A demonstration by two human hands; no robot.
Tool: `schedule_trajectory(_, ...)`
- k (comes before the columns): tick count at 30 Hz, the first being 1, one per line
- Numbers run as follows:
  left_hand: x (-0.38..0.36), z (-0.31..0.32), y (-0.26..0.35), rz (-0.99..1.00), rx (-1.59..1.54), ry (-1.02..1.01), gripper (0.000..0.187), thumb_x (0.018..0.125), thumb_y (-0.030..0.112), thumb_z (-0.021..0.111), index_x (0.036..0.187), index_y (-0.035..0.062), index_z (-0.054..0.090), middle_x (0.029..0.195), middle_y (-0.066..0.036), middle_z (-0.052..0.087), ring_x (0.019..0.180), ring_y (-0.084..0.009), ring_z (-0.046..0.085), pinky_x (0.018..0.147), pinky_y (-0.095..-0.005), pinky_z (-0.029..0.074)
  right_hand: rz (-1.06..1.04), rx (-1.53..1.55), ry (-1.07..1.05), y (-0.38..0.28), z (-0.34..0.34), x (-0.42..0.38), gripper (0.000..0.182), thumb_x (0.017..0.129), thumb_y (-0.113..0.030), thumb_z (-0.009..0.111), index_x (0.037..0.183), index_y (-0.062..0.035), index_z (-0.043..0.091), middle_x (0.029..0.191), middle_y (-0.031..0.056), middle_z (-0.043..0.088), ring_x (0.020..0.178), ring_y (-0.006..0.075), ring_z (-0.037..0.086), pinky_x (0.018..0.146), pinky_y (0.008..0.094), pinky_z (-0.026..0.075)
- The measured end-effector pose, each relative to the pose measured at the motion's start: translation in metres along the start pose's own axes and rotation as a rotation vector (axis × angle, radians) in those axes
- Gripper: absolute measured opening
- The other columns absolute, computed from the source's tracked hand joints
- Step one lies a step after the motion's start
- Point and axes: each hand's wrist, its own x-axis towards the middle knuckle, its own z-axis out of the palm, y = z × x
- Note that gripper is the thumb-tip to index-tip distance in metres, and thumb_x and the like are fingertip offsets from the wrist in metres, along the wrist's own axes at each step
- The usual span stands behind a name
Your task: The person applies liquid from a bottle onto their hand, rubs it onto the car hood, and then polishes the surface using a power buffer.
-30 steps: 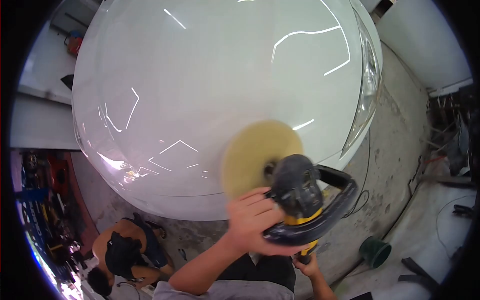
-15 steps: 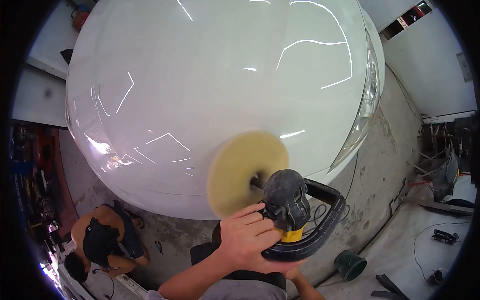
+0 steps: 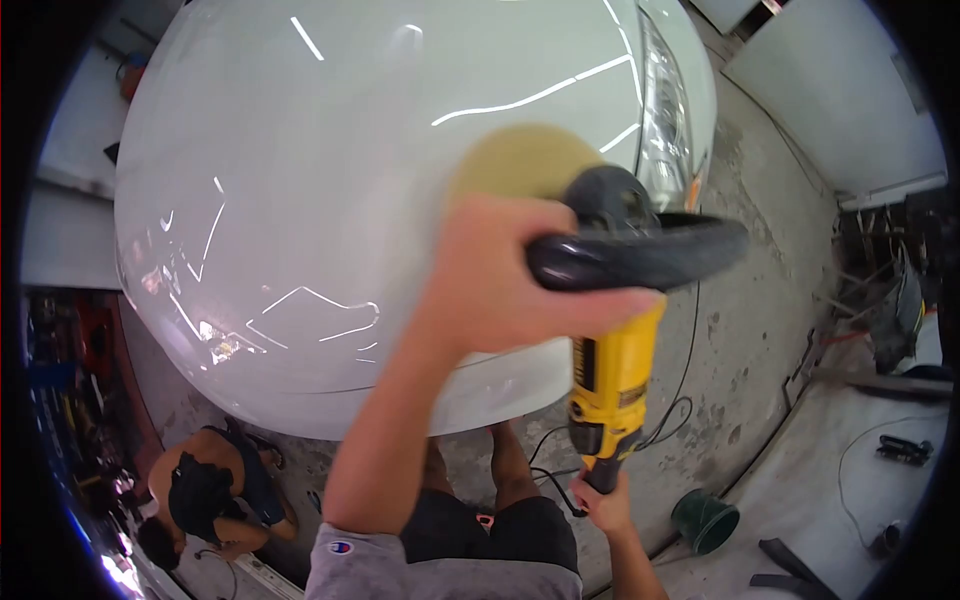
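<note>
Raised higher, polisher (image 3: 610,380): left hand (image 3: 510,280) fingers grip its loop handle (image 3: 640,255), right hand (image 3: 600,500) its tail.

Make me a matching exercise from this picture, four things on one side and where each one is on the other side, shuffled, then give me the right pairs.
Things
1. left hand
2. right hand
3. foam pad
4. green bucket

Places
A. on the concrete floor, right of the polisher's cord
B. against the white car hood
C. around the black loop handle
D. at the rear end of the yellow polisher body

Pairs: 1-C, 2-D, 3-B, 4-A
</note>
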Motion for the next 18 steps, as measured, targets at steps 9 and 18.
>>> schedule_trajectory(9,-0.093,-0.103,-0.056,0.314,0.24,0.258,0.083,0.081,0.068,0.055,0.102,-0.0116,0.063,0.102,-0.019,0.068,0.097,-0.0318,0.065,0.086,-0.0413,0.052,-0.176,-0.076,-0.258,0.003,0.046,0.008,0.026,0.077,-0.026,0.078,0.09,-0.0079,0.066,0.072,0.0116,0.066,0.065,0.0269,0.066,0.061,0.0312,0.049)
schedule_trajectory(18,-0.118,-0.096,-0.044,0.293,0.154,0.598,0.073,0.087,0.069,0.042,0.074,-0.0003,0.059,0.062,-0.005,0.047,0.057,-0.0153,0.04,0.059,-0.03,0.031,-0.48,-0.244,-0.382,-0.019,0.023,0.033,0.047,0.079,-0.046,0.075,0.098,-0.0043,0.063,0.064,0.0124,0.064,0.062,0.0336,0.066,0.061,0.0402,0.051)
